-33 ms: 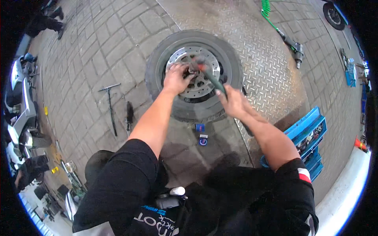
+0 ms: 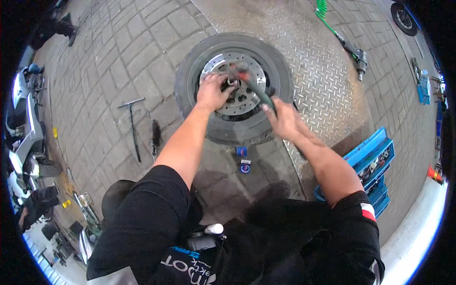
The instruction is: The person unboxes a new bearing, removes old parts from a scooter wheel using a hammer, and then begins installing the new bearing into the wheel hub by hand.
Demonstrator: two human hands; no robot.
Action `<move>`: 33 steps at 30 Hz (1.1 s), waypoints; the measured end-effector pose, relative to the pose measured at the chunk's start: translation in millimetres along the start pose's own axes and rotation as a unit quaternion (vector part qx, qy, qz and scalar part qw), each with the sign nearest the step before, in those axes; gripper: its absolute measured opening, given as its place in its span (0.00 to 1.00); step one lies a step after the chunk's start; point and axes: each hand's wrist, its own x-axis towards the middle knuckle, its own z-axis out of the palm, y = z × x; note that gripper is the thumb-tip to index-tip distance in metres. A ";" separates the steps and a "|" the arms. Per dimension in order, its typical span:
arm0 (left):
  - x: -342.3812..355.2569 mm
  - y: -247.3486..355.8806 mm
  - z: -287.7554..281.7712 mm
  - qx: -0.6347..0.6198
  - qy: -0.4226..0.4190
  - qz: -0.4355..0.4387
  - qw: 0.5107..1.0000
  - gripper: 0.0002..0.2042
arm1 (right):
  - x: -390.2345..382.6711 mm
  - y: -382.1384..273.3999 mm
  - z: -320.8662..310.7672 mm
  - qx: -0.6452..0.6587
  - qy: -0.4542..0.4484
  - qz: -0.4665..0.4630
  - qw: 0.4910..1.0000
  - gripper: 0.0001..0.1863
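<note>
A motorcycle wheel (image 2: 281, 71) lies flat in front of me, its drilled brake disc (image 2: 257, 72) facing up. My left hand (image 2: 212, 92) rests over the disc, its fingers closed round a small shiny metal cylindrical piece (image 2: 232, 82) at the hub; its exact kind is unclear. With my right hand (image 2: 283, 118) I grip a hammer (image 2: 259, 92) by its dark green handle. The hammer's head is blurred and sits just above the hub, close to my left fingers. Whether it touches the metal piece, I cannot tell.
Two small blue boxes (image 2: 242, 151) lie by the tyre's near side. A T-handle wrench (image 2: 133, 124) and a dark-handled screwdriver (image 2: 156, 137) lie left. A blue toolbox (image 2: 368, 159) stands right. An air impact wrench (image 2: 357, 59) with a green coiled hose lies beyond the metal plate (image 2: 327, 90).
The hammer's head has shifted slightly left over the hub, with my right hand moving a little along with it. My left hand stays in place on the metal piece.
</note>
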 end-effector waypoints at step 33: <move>-2.7 3.5 0.2 0.037 0.004 -0.004 0.999 0.23 | 9.5 5.8 15.9 -0.051 -0.031 -0.012 0.998 0.15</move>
